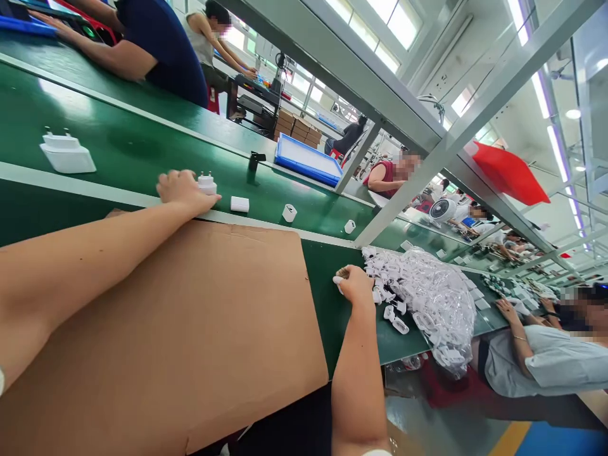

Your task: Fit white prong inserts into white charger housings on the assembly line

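Note:
My left hand (183,192) reaches onto the green conveyor belt (133,145) and rests by a white plug adapter (207,183), with its fingers curled beside it. My right hand (354,284) is closed on a small white part at the edge of a pile of white plastic parts (387,297), next to a clear bag of the same parts (437,304). A brown cardboard sheet (190,329) lies under my forearms.
More white adapters (66,154) and small white pieces (239,204) sit along the belt. A blue tray (308,159) lies across the belt. Several other people work on both sides. A metal frame post (403,196) stands close to my right hand.

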Motion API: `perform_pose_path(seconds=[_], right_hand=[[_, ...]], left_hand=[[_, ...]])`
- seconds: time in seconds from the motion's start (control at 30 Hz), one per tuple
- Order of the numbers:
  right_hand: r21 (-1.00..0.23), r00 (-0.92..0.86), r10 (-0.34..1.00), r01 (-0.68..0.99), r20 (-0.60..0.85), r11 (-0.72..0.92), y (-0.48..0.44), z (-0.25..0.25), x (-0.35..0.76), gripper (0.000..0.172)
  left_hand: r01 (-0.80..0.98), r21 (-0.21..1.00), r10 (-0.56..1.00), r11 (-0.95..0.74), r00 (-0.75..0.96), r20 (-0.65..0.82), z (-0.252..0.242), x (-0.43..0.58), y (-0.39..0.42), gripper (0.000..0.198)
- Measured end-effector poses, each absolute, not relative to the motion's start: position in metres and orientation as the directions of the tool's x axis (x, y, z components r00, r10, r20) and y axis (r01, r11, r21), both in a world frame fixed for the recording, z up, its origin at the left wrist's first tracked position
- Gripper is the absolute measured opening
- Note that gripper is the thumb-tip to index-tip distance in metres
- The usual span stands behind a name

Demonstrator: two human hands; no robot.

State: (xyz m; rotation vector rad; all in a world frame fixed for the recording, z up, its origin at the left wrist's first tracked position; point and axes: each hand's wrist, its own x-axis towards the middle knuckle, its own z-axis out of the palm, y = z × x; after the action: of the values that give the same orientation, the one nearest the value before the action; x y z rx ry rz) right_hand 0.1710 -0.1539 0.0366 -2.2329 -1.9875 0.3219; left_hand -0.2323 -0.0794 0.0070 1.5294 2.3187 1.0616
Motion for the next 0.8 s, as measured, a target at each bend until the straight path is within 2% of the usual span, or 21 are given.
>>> perform_pose_path(seconds=[0.07, 0.13, 0.2, 0.27, 0.33, 0.37, 0.47, 0.5, 0.57, 0.63, 0.67, 0.73, 0.8], right_hand=[[-0.41, 0.039, 0.996, 0.912, 0.076, -0.005, -0.152, 0.03, 0.161, 0.009], [-0.658, -0.017, 0.985, 0.742, 0.169, 0.126, -0.151, 0.022, 0.149, 0.008], [-0.875, -0.034, 0.993, 0.471, 0.113, 0.115, -0.149, 0.014, 0.137, 0.01], [-0.97, -0.05, 0.998, 0.243, -0.036, -0.023, -0.148, 0.01, 0.127, 0.025], [-0.982, -0.087, 0.982, 0.106, -0.168, -0.159, -0.148, 0.01, 0.122, 0.039], [-0.979, -0.118, 0.972, 0.056, -0.204, -0.199, -0.148, 0.011, 0.122, 0.043], [-0.971, -0.235, 0.952, -0.084, -0.199, -0.224, -0.15, 0.015, 0.124, 0.047], [-0.97, -0.281, 0.943, -0.111, -0.179, -0.217, -0.151, 0.016, 0.125, 0.048], [-0.972, -0.351, 0.925, -0.124, -0.145, -0.199, -0.153, 0.017, 0.125, 0.051], [-0.981, -0.348, 0.93, -0.101, -0.12, -0.165, -0.156, 0.015, 0.123, 0.057], [-0.986, -0.319, 0.941, -0.081, -0.11, -0.143, -0.158, 0.015, 0.121, 0.06], [-0.994, -0.249, 0.964, -0.033, -0.091, -0.102, -0.161, 0.013, 0.115, 0.061], [-0.997, -0.204, 0.976, 0.001, -0.074, -0.075, -0.164, 0.013, 0.109, 0.055]], left_hand=[[0.819, 0.541, 0.795, 0.19, -0.452, 0.405, 0.005, -0.22, -0.081, 0.084], [0.915, 0.396, 0.859, 0.081, -0.265, 0.439, 0.004, -0.21, -0.079, 0.081], [0.945, 0.328, 0.956, 0.006, -0.101, 0.274, 0.004, -0.205, -0.072, 0.072], [0.943, 0.333, 0.99, 0.021, -0.065, 0.122, 0.005, -0.206, -0.063, 0.055], [0.932, 0.359, 0.992, 0.054, -0.091, 0.086, 0.007, -0.21, -0.057, 0.043], [0.926, 0.371, 0.989, 0.069, -0.111, 0.094, 0.009, -0.212, -0.056, 0.044], [0.91, 0.405, 0.968, 0.091, -0.177, 0.179, 0.017, -0.209, -0.067, 0.059], [0.889, 0.45, 0.957, 0.083, -0.197, 0.214, 0.019, -0.205, -0.075, 0.062], [0.782, 0.623, 0.95, 0.032, -0.216, 0.223, 0.021, -0.189, -0.097, 0.065], [0.557, 0.83, 0.976, -0.025, -0.166, 0.14, 0.018, -0.167, -0.125, 0.064], [0.443, 0.896, 0.989, -0.035, -0.11, 0.094, 0.015, -0.155, -0.14, 0.064], [0.323, 0.944, 0.997, -0.071, -0.014, 0.08, 0.005, -0.132, -0.166, 0.064], [0.315, 0.944, 0.995, -0.102, 0.033, 0.096, -0.007, -0.116, -0.185, 0.063]])
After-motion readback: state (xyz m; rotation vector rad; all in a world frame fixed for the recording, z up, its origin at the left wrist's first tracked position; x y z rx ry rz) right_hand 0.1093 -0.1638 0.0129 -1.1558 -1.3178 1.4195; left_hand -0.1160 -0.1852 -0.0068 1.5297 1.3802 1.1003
